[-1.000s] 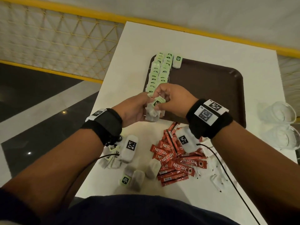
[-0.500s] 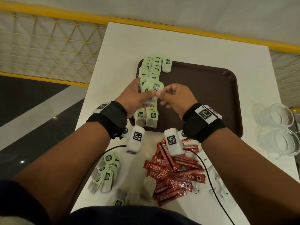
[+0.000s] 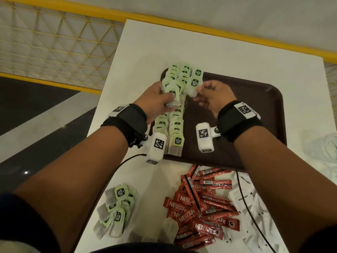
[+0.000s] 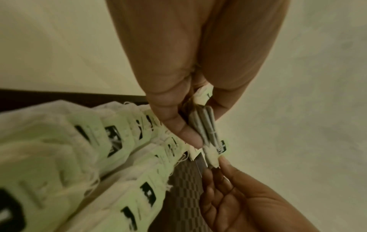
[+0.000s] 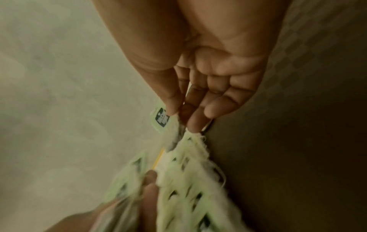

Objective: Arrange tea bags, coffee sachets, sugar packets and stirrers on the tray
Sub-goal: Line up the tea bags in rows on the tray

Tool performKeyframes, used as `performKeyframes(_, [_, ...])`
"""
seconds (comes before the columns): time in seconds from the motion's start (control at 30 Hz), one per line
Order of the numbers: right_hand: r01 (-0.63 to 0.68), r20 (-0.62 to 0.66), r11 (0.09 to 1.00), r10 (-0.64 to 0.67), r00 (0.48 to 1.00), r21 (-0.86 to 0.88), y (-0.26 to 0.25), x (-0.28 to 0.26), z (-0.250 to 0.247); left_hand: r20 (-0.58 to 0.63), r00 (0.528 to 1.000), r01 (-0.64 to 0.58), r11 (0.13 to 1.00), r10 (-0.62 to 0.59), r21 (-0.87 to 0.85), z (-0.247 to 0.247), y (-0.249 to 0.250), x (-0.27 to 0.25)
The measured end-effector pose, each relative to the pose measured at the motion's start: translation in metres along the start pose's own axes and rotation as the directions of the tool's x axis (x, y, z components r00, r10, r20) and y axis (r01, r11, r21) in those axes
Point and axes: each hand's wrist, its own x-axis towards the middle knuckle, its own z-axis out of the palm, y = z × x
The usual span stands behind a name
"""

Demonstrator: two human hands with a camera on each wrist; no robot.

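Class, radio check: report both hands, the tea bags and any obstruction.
Left hand grips stack of green-tagged tea bags. Right hand pinches one tea bag over brown plastic tray. No obstruction seen.

A white worktop [image 3: 228, 52] is filling the middle of the head view, its far edge running along a yellow rail [image 3: 182, 18]. Clear plastic cups [image 3: 322, 148] are lying at its right edge, blurred. A yellow lattice fence [image 3: 54, 46] is standing to the left, above a dark glossy floor [image 3: 27, 99].
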Motion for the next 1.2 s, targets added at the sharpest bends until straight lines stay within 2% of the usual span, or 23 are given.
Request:
performKeyframes(0.23, [-0.033, -0.136, 0.967, -0.002, 0.991, -0.253, 0.004, 0.047, -0.011, -0.039, 0.999, -0.019, 1.0, 0.018, -0.005, -0.009, -0.003, 0.013])
performKeyframes(0.33, [-0.039, -0.154, 0.933, -0.018, 0.988, -0.358, 0.002, 0.06, -0.01, -0.039, 0.999, -0.027, 1.0, 0.027, 0.0, -0.011, -0.004, 0.016])
performKeyframes(0.7, [-0.068, -0.241, 0.807, -0.094, 0.966, -0.587, 0.006, 0.084, 0.0, -0.02, 0.997, -0.069, 0.998, 0.069, 0.003, -0.009, -0.003, 0.02])
performKeyframes(0.77, [-0.032, -0.268, 0.816, -0.152, 0.951, -0.577, 0.005, 0.077, -0.001, -0.03, 0.997, -0.076, 0.997, 0.076, 0.004, -0.008, -0.002, 0.02])
performKeyframes(0.83, [0.052, -0.232, 0.856, -0.196, 0.953, -0.514, 0.002, 0.064, 0.001, -0.039, 0.995, -0.094, 0.996, 0.095, 0.008, -0.007, -0.001, 0.021])
performKeyframes(0.93, [0.132, -0.013, 0.938, -0.143, 0.99, -0.321, -0.008, 0.032, 0.011, -0.053, 0.99, -0.132, 0.991, 0.133, 0.016, -0.004, 0.001, 0.022])
performKeyframes(1.0, [0.148, 0.15, 0.95, -0.109, 0.983, -0.274, -0.009, 0.015, 0.015, -0.036, 0.987, -0.156, 0.987, 0.157, 0.032, -0.001, 0.002, 0.022])
performKeyframes(1.03, [0.163, 0.193, 0.951, -0.114, 0.975, -0.262, -0.008, 0.01, 0.018, -0.028, 0.986, -0.163, 0.986, 0.164, 0.041, 0.001, 0.001, 0.023])
performKeyframes(1.1, [0.167, 0.198, 0.967, -0.129, 0.972, -0.193, -0.003, 0.006, 0.02, -0.028, 0.988, -0.153, 0.988, 0.154, 0.032, 0.003, 0.0, 0.024])
performKeyframes(1.2, [0.128, 0.144, 0.988, -0.115, 0.983, -0.084, 0.003, 0.011, 0.018, -0.027, 0.994, -0.11, 0.991, 0.108, -0.072, 0.005, -0.002, 0.025])
